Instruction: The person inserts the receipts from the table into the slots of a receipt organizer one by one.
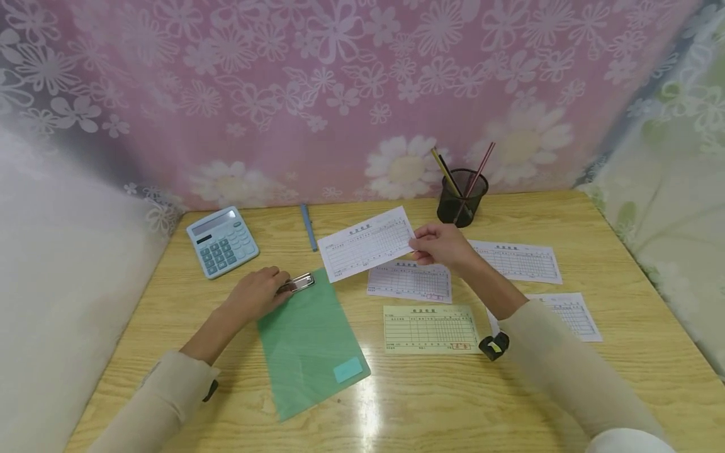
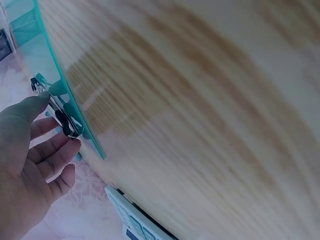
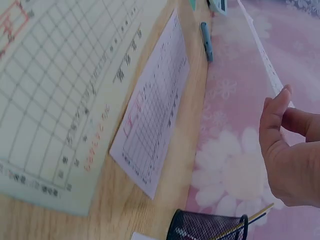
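Observation:
My right hand [image 1: 444, 245] pinches the right end of a white printed receipt slip [image 1: 367, 244], raised above the table. From the right wrist view the slip [image 3: 265, 57] appears nearly edge-on between thumb and fingers. On the left lies a green translucent clip folder [image 1: 311, 352] with a pale blue label near its lower corner. My left hand [image 1: 256, 294] grips its metal clip [image 1: 300, 282] at the top edge; the left wrist view has thumb and fingers on either side of the clip [image 2: 62, 117]. Below the raised slip lie another white slip [image 1: 409, 282] and a yellow slip [image 1: 427, 330].
Two more white slips [image 1: 518, 261] [image 1: 572, 316] lie to the right, one partly under the right forearm. A blue calculator [image 1: 223, 242] sits at the back left, a blue pen [image 1: 308, 228] beside it. A black mesh pencil cup [image 1: 461, 200] stands by the floral curtain.

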`<action>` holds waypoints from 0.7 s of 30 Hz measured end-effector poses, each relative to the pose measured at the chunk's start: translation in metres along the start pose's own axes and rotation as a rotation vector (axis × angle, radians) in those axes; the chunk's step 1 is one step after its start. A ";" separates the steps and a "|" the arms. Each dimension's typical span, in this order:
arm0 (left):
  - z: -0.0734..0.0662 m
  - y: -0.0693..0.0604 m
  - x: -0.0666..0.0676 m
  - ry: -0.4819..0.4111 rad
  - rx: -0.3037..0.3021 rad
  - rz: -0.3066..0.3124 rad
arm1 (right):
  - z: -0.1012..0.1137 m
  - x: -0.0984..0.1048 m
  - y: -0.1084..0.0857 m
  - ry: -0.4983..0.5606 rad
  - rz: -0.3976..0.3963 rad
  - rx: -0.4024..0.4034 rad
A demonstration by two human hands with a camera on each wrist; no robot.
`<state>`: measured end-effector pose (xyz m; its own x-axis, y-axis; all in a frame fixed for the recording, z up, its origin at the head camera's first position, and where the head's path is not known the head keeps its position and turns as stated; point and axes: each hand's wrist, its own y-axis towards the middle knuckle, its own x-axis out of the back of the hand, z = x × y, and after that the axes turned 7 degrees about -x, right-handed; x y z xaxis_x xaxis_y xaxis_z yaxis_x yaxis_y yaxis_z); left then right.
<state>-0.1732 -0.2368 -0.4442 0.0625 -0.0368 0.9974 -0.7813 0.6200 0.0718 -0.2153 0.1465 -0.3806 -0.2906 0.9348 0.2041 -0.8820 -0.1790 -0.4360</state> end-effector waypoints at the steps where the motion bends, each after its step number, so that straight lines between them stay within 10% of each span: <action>1: 0.000 0.001 0.000 -0.002 -0.002 0.000 | 0.000 -0.003 -0.002 -0.003 0.015 -0.002; 21: 0.002 0.012 0.002 -0.046 -0.008 0.008 | -0.018 -0.078 0.003 -0.119 0.212 -0.188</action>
<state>-0.1835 -0.2311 -0.4410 0.0276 -0.0680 0.9973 -0.7767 0.6266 0.0642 -0.1886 0.0782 -0.4134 -0.5119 0.8383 0.1877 -0.7163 -0.2959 -0.6320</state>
